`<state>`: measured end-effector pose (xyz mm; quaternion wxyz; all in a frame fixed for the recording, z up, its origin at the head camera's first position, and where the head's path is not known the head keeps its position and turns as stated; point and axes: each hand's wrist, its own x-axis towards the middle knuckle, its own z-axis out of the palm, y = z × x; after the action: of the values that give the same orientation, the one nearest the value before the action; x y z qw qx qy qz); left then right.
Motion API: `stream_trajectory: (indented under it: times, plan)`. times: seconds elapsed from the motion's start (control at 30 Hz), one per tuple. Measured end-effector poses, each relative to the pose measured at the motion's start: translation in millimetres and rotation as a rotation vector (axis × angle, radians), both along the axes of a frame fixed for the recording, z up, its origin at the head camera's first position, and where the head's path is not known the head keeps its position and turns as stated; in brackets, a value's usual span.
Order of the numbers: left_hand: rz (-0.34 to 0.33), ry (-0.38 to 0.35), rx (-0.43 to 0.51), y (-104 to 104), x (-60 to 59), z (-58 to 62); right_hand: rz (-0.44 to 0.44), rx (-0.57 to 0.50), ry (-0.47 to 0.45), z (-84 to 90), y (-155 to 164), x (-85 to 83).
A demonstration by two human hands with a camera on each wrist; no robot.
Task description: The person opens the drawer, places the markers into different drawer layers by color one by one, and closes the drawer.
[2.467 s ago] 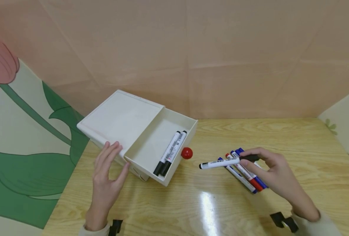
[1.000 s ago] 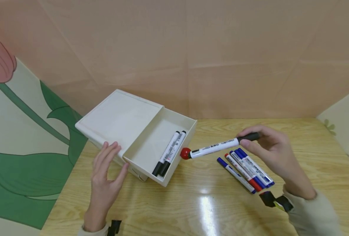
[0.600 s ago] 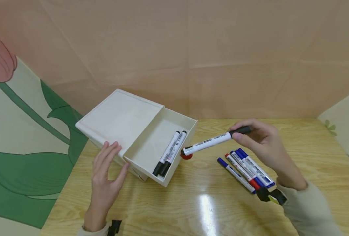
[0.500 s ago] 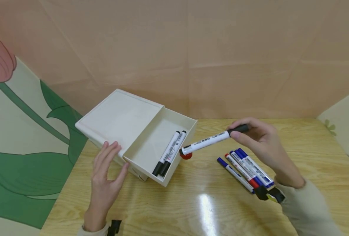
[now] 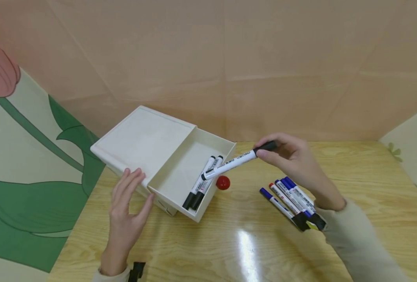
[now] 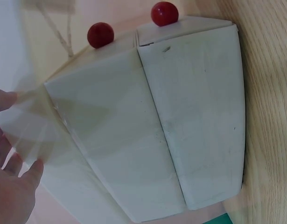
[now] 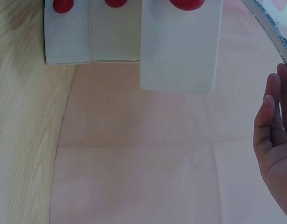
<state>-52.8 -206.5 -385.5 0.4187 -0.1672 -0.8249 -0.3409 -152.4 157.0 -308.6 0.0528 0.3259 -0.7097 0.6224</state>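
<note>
My right hand (image 5: 293, 160) pinches a whiteboard marker (image 5: 234, 162) by its black cap, the white barrel slanting down to the left. The marker's far end overlaps the pulled-out drawer (image 5: 180, 164) of a white drawer box. Inside that drawer two black-capped markers (image 5: 199, 182) lie side by side. My left hand (image 5: 125, 219) is at the near side of the box (image 5: 145, 141), its fingers spread along the top edge and the thumb by the drawer's corner. In the right wrist view the marker (image 7: 269, 28) rises above the fingertips.
A red knob (image 5: 223, 183) sticks out from the open drawer's front; lower drawers with red knobs (image 6: 100, 35) show in the wrist views. Several blue and red markers (image 5: 289, 199) lie on the wooden table (image 5: 208, 250), partly behind the right wrist's black strap. A pinkish sheet (image 5: 282, 70) hangs behind.
My right hand has lifted the marker from beside the blue and red ones and carried it left, bringing its end past the knob and over the drawer. The left hand has stayed put.
</note>
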Motion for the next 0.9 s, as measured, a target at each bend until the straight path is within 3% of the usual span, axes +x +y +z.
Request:
stream_trajectory:
  times: [0.27, 0.9]
  plan:
    - [-0.002, -0.003, 0.0, 1, 1.1, 0.3, 0.004, 0.123, 0.013, 3.6, -16, -9.1]
    - [-0.005, -0.034, 0.003, 3, 0.7, 0.8, 0.156, 0.201, 0.038, 4.4, -47, -26.4]
